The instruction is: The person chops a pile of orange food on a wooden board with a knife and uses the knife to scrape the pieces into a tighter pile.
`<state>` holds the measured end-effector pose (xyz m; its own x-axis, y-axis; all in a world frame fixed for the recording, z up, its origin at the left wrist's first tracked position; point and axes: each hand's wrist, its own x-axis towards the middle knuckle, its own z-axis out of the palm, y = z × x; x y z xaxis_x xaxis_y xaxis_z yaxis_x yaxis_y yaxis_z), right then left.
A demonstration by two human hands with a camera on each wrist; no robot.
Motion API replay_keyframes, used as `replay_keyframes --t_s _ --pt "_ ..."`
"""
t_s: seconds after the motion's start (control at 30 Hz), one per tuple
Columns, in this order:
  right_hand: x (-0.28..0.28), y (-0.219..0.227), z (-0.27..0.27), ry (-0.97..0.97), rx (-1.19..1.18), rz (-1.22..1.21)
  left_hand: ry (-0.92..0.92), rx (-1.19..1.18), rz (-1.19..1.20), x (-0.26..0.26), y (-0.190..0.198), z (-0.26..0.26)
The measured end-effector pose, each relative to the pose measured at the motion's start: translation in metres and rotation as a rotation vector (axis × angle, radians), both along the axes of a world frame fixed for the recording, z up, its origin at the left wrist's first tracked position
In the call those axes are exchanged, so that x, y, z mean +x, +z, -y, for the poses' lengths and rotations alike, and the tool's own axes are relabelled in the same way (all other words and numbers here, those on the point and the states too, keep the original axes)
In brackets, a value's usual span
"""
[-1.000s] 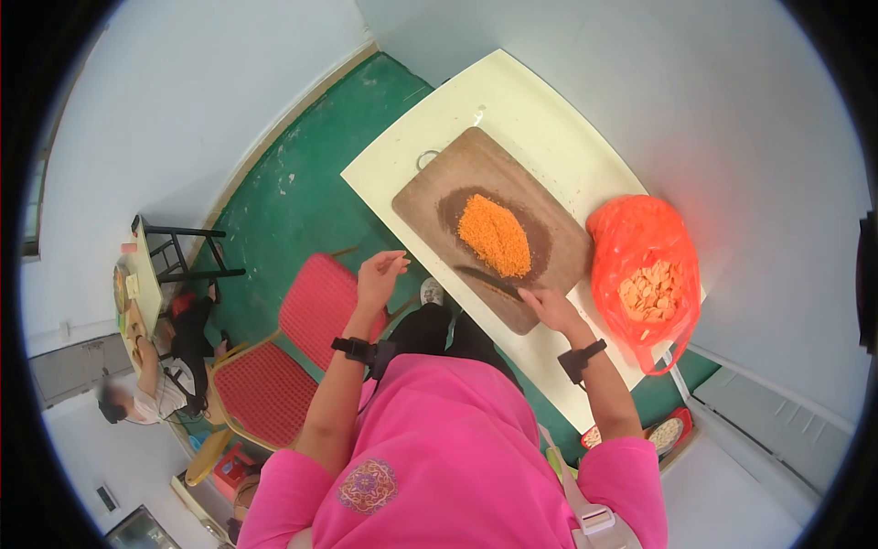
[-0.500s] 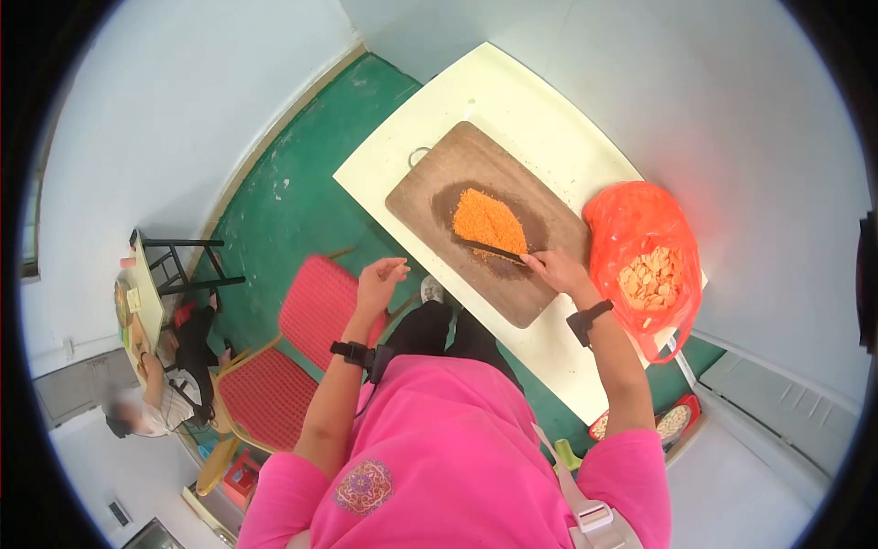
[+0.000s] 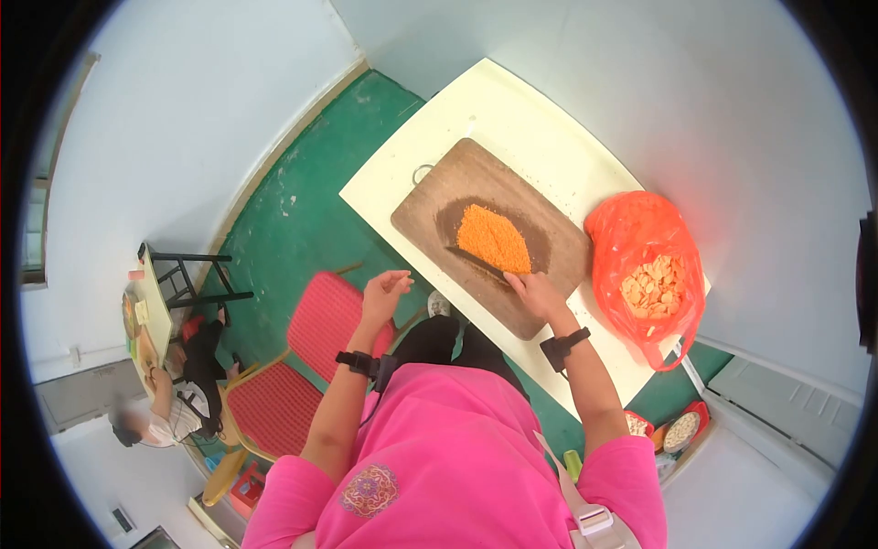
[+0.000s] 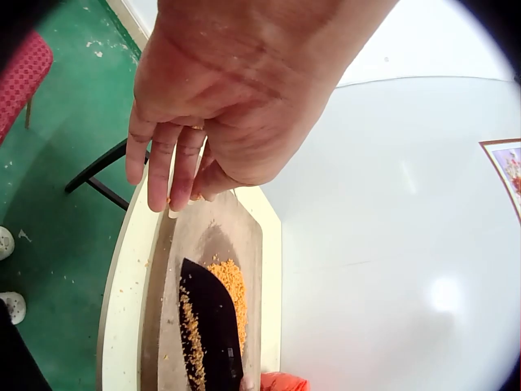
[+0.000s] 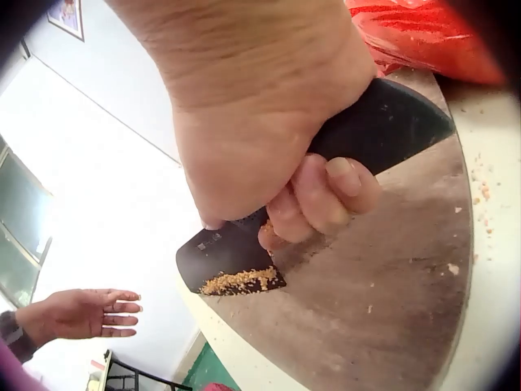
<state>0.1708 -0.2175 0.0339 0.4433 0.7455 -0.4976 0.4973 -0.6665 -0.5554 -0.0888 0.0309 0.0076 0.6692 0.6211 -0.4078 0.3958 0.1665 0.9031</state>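
My right hand [image 3: 538,295] grips the handle of a black kitchen knife [image 3: 477,263] over the near side of a wooden chopping board [image 3: 457,165]. In the right wrist view the fingers curl round the black handle [image 5: 391,122], and orange bits cling along the blade [image 5: 213,259]. A mound of finely chopped orange food [image 3: 492,236] lies mid-board within a dark damp patch, just beyond the knife. My left hand [image 3: 386,293] hangs off the table's near edge with loosely bent fingers and holds nothing; a few orange crumbs stick to its fingertips in the left wrist view.
A red plastic bag [image 3: 615,229] of pale orange flakes [image 3: 654,285] stands at the board's right on the cream table [image 3: 549,119]. Red chairs [image 3: 320,320] are at the left. Farther left, another person [image 3: 178,412] sits by a small table.
The knife rose onto the mound's near edge half a second ago and is now back toward me, beside the mound. The left hand stays off the table's edge.
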Motion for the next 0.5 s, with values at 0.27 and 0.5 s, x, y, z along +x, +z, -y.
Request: replay_keyframes --t_s 0.27,0.5 --pt "-0.043 -0.003 -0.04 -0.228 0.228 -0.037 -0.054 -0.004 0.008 0.016 -0.009 -0.003" --pt "-0.058 -0.04 -0.077 -0.384 0.203 -0.042 -0.15 -0.015 -0.018 0.042 -0.008 -0.002"
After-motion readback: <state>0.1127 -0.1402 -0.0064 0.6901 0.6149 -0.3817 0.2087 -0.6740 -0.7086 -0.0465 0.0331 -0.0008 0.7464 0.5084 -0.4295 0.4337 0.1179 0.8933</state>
